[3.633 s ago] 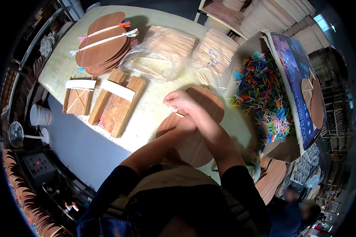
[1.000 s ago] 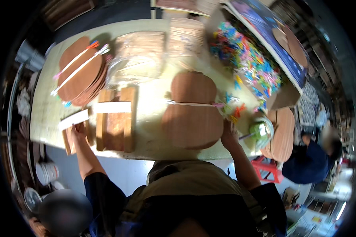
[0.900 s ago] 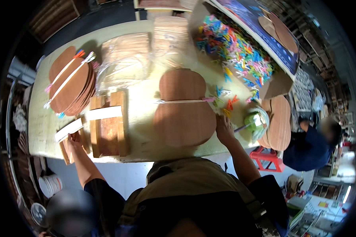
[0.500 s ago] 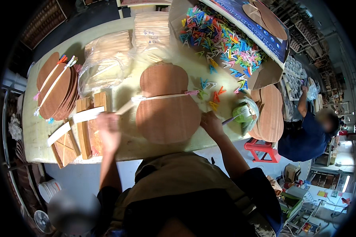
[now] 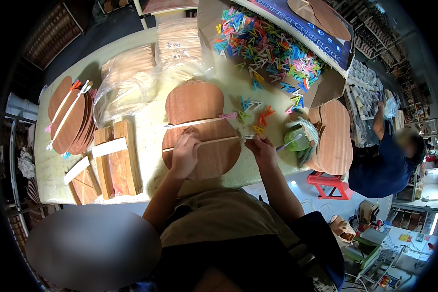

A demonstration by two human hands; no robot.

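Observation:
A thin brown guitar-shaped wooden panel (image 5: 215,129) lies flat in front of me. One pale wooden strip (image 5: 199,120) crosses its waist, with a pink clothespin (image 5: 228,116) on its right end. A second pale wooden strip (image 5: 219,141) runs across the wider lower half. My left hand (image 5: 185,155) is closed on this lower strip, its fingertips pinched against the panel. At the panel's right edge, my right hand (image 5: 263,150) pinches a small pale clothespin (image 5: 248,137) by the lower strip's end.
Loose clothespins (image 5: 264,117) lie right of the panel, below a large colourful heap (image 5: 272,53) in a cardboard box. A green container with a brush (image 5: 297,139) stands near stacked panels (image 5: 335,138). Left are bagged strips (image 5: 126,87), clamped panels (image 5: 73,117) and wooden blocks (image 5: 117,163). Another person (image 5: 387,163) works at right.
My left hand has moved right from beside the wooden blocks onto the panel, and the second strip now lies across it. My right hand has a clothespin at the panel's edge.

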